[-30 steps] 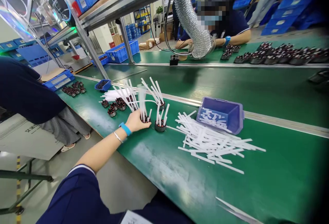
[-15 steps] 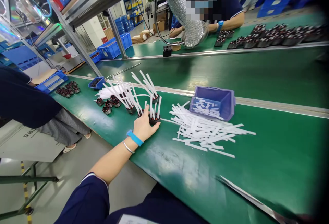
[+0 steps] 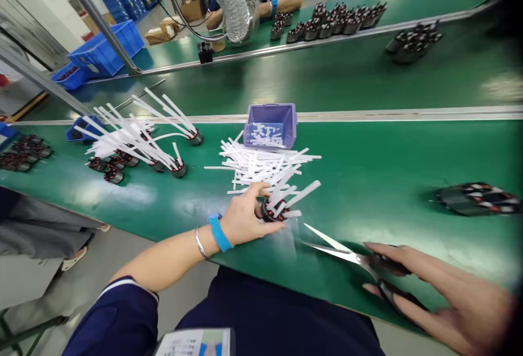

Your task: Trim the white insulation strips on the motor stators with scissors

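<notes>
Near the bench's front, my left hand is closed round a small dark motor stator, with several white sleeves sticking out of its top. My right hand has fingers in the black handles of a pair of scissors. The blades are spread and point left, a little short of the held stator. Just behind my left hand lies a pile of loose white strips. To the left stand other stators, some with long white sleeves leaning out.
A purple bin with short white pieces sits behind the pile. More stators lie at the right and on the far bench. A silver duct hangs in front of a person working opposite.
My left hand has brought the stator with its white sleeves rightward and nearer to me, off the left group. The scissors and my right hand have come further into view, blades now spread.
</notes>
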Action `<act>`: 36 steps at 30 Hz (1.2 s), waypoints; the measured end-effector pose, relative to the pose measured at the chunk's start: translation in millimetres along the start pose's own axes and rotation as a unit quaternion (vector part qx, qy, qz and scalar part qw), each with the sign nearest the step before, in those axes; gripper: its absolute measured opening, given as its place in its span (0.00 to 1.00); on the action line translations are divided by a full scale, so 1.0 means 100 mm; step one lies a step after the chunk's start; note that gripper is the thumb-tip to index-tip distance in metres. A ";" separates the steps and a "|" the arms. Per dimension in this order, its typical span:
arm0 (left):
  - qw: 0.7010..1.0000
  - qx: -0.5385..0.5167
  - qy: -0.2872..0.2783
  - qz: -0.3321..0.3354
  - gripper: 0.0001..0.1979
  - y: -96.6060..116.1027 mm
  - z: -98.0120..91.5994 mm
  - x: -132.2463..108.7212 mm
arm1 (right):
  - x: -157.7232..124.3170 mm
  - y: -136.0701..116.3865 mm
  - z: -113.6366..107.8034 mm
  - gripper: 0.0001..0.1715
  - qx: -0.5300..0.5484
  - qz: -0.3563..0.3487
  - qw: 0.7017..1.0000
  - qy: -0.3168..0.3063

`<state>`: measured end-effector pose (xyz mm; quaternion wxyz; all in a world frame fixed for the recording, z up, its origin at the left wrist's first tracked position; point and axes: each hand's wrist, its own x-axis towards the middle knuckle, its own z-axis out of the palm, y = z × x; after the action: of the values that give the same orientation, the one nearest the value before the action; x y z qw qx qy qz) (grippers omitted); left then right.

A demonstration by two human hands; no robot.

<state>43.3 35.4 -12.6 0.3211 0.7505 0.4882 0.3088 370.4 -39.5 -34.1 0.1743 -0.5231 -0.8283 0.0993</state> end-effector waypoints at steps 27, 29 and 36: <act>0.997 -0.019 -0.048 -0.052 0.30 0.08 -0.09 0.10 | 0.36 -0.22 -0.13 0.17 0.040 -0.017 0.999 -0.020; 0.998 0.021 -0.052 -0.031 0.28 0.03 -0.07 0.09 | 0.33 -0.22 -0.13 0.16 0.040 -0.026 0.999 -0.005; 0.982 0.101 0.037 0.153 0.43 -0.05 -0.07 0.06 | 0.39 -0.27 -0.17 0.16 0.057 -0.039 0.998 -0.012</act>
<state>37.5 43.7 -11.7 0.1741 0.8329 0.4081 0.3307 339.6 -16.2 -2.4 0.1971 -0.4787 -0.8430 0.1459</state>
